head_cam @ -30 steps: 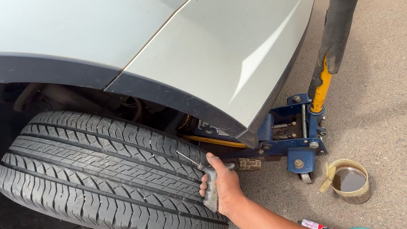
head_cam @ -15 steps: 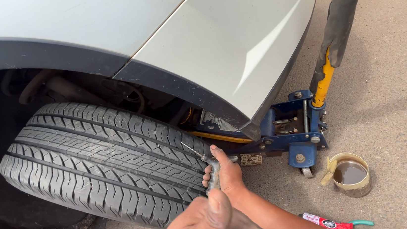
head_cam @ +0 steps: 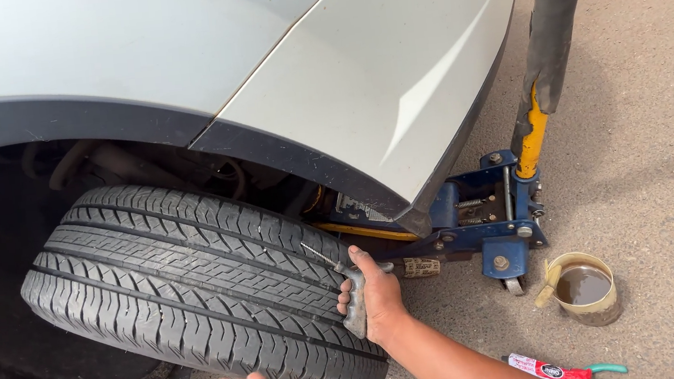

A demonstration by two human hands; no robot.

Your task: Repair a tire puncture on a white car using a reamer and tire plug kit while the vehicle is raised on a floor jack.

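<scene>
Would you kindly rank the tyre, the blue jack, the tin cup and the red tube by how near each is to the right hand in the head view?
From the right hand:
1. Tyre, touching, to its left.
2. Blue jack, just up and right.
3. Red tube and tin cup, both further right on the ground; too close to call.

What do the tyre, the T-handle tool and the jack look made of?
Tyre: black rubber, matte, with moulded tread blocks and grooves. Tool in the right hand: looks like dull grey metal, worn, with a thin shaft going into the tread. Jack: blue-painted steel by the look, bolts and springs showing, with a yellow handle stem under a dark, probably rubber sleeve.
</scene>
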